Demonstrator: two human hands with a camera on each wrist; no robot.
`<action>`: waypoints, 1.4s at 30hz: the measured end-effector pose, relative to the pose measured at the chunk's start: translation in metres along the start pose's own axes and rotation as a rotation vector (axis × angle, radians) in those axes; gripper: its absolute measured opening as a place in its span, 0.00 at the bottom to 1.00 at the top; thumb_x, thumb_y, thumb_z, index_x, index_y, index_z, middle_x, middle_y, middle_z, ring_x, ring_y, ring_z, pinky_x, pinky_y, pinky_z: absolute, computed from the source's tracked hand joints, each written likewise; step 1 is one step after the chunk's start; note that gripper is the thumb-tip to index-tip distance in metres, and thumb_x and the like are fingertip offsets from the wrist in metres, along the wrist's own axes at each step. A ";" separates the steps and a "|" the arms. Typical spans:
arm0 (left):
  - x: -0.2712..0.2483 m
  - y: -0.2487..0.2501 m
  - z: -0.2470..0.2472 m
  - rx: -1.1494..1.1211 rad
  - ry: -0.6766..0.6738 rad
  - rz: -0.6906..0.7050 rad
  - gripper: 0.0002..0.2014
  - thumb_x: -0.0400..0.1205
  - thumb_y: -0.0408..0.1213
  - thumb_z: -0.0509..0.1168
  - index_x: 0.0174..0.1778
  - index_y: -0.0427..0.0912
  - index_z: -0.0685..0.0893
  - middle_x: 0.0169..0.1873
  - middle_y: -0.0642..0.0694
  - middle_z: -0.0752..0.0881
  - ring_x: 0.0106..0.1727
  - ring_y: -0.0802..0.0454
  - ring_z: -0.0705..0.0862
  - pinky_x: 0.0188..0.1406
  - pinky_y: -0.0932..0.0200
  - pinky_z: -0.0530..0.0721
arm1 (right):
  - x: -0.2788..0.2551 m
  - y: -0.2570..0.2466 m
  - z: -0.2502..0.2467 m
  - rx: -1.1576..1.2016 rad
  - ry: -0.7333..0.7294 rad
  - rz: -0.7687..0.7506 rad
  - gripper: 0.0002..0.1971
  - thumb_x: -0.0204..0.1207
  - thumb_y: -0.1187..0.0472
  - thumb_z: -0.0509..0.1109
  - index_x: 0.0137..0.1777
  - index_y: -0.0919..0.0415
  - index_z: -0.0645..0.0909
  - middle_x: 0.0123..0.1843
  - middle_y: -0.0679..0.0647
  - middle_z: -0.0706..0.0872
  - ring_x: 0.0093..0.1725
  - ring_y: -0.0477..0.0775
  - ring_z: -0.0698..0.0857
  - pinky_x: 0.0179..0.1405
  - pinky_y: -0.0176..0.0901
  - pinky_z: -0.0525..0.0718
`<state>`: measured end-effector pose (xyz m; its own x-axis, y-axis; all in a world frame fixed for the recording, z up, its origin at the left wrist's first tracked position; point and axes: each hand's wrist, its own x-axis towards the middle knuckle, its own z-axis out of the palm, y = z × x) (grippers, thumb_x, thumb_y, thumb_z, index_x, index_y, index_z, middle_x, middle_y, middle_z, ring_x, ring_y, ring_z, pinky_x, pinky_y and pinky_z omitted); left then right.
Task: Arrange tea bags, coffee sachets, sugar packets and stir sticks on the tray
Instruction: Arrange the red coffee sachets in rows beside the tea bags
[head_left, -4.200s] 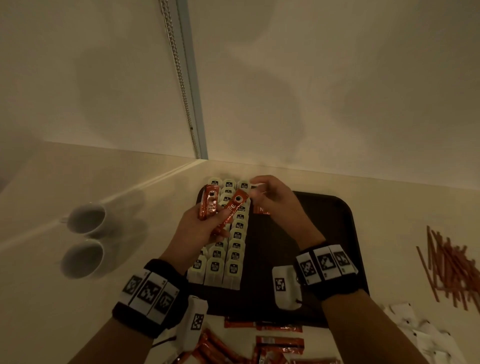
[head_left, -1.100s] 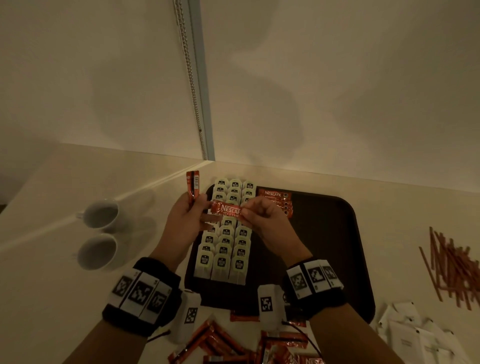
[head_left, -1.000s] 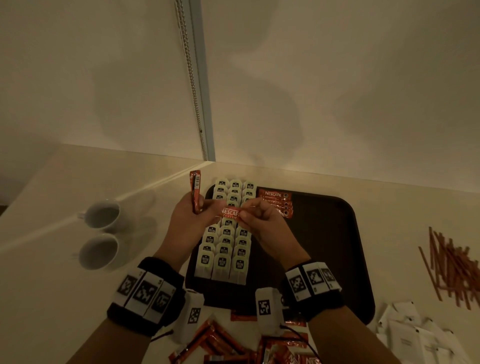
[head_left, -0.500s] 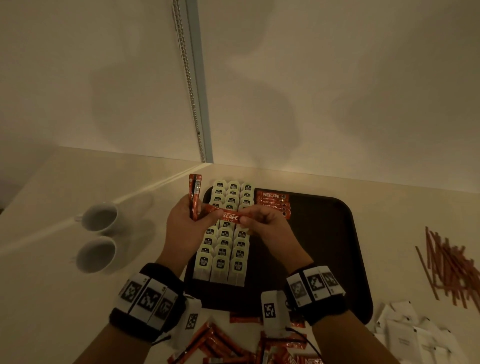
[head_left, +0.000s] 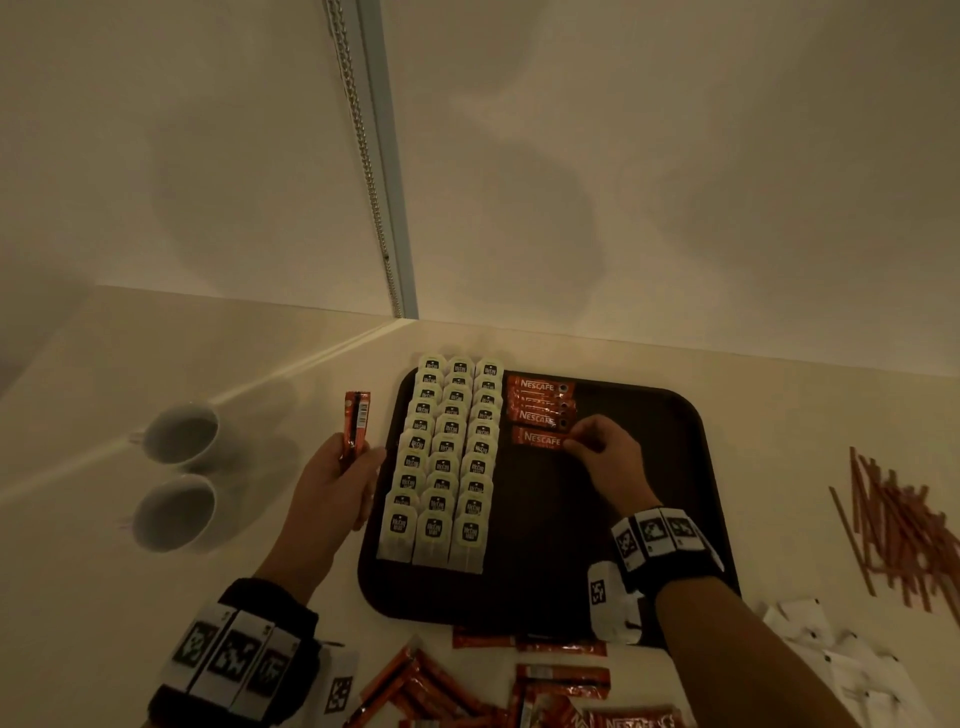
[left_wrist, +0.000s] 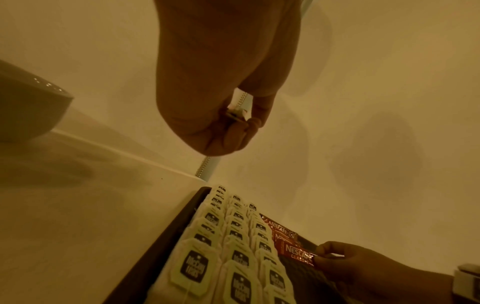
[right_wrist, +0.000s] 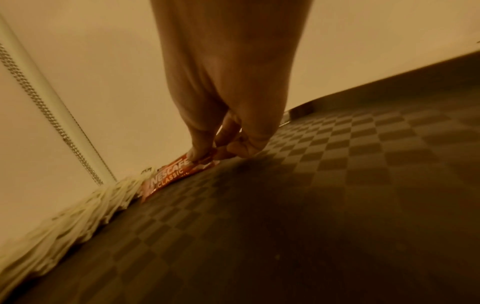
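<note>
A dark tray (head_left: 649, 519) carries three rows of tea bags (head_left: 447, 457) along its left side. Beside them at the far end lie red coffee sachets (head_left: 540, 400). My right hand (head_left: 597, 452) pinches the right end of one more coffee sachet (head_left: 537, 439) lying flat on the tray just below that stack; the same sachet (right_wrist: 168, 179) shows under my fingertips in the right wrist view. My left hand (head_left: 337, 478) is left of the tray, gripping upright coffee sachets (head_left: 355, 421). In the left wrist view the tea bags (left_wrist: 228, 246) and the pinched sachet (left_wrist: 298, 255) appear.
Two white cups (head_left: 176, 478) stand left of the tray. Loose coffee sachets (head_left: 519, 691) lie at the table's near edge. Stir sticks (head_left: 898, 525) are piled at the right, with white sugar packets (head_left: 841, 660) in front of them. A wall runs behind the tray.
My right hand carried one sachet from above the tea bags rightward and down onto the tray below the stack. My left hand drew back left, off the tray, still holding sachets.
</note>
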<state>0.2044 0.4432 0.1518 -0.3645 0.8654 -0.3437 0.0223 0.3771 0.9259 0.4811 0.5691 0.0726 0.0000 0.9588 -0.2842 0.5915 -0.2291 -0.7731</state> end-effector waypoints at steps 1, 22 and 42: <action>0.001 0.000 -0.001 -0.002 0.003 0.000 0.07 0.85 0.34 0.61 0.40 0.40 0.74 0.20 0.52 0.73 0.21 0.55 0.69 0.18 0.64 0.69 | 0.002 0.000 0.002 -0.002 0.019 -0.013 0.08 0.73 0.63 0.73 0.50 0.56 0.80 0.46 0.41 0.79 0.45 0.36 0.77 0.40 0.27 0.71; -0.001 0.007 0.001 -0.059 -0.008 -0.080 0.07 0.86 0.34 0.55 0.42 0.42 0.73 0.26 0.46 0.74 0.23 0.52 0.68 0.23 0.61 0.65 | 0.024 -0.003 0.019 -0.144 0.127 -0.035 0.11 0.72 0.61 0.75 0.52 0.57 0.79 0.56 0.52 0.77 0.52 0.45 0.76 0.54 0.36 0.74; -0.003 0.009 0.002 -0.022 -0.029 -0.086 0.07 0.86 0.35 0.56 0.41 0.44 0.74 0.26 0.48 0.75 0.25 0.53 0.70 0.23 0.62 0.67 | 0.019 -0.007 0.022 -0.254 0.054 -0.198 0.14 0.71 0.62 0.75 0.56 0.58 0.81 0.61 0.54 0.74 0.55 0.44 0.73 0.60 0.35 0.71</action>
<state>0.2080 0.4445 0.1608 -0.3373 0.8393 -0.4263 -0.0284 0.4436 0.8958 0.4596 0.5853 0.0599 -0.0966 0.9896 -0.1071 0.7668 0.0054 -0.6419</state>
